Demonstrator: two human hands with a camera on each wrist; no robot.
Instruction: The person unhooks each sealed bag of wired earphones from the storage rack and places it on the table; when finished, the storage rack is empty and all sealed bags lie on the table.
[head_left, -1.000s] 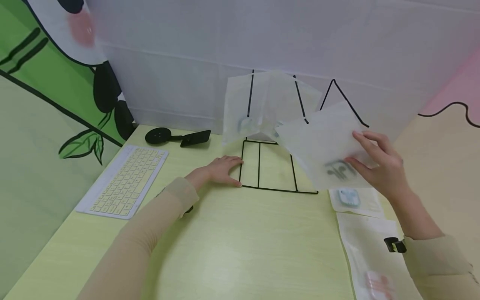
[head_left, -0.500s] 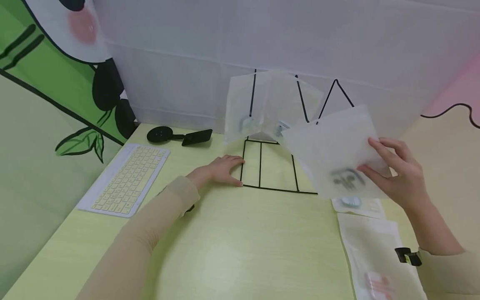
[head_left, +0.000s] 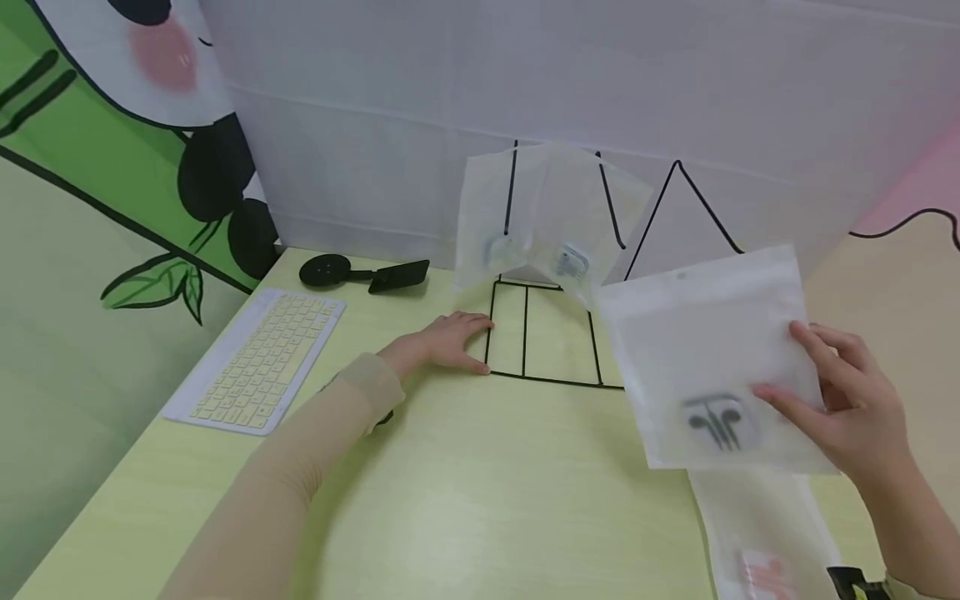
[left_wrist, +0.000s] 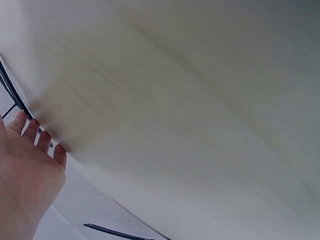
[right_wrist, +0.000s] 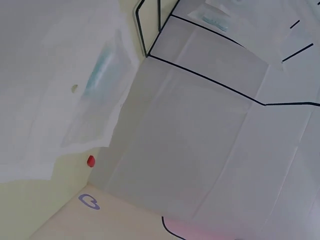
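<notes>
The widest free room is the middle front of the table (head_left: pixel 480 492), between the left sleeve (head_left: pixel 288 475) and the long pouch (head_left: pixel 757 517) at right; a hand could pass there toward the black wire rack (head_left: pixel 525 333). The left fingers (head_left: pixel 471 317) lie at the rack's left side, obstructing that approach. Two translucent pouches (head_left: pixel 487 196) hang side by side, screening part of its back. In the head view, the earphone pouch (head_left: pixel 690 342) in the right fingers (head_left: pixel 817 350) covers its right front corner. The fabric backdrop (head_left: pixel 360 167) closes off the rear.
</notes>
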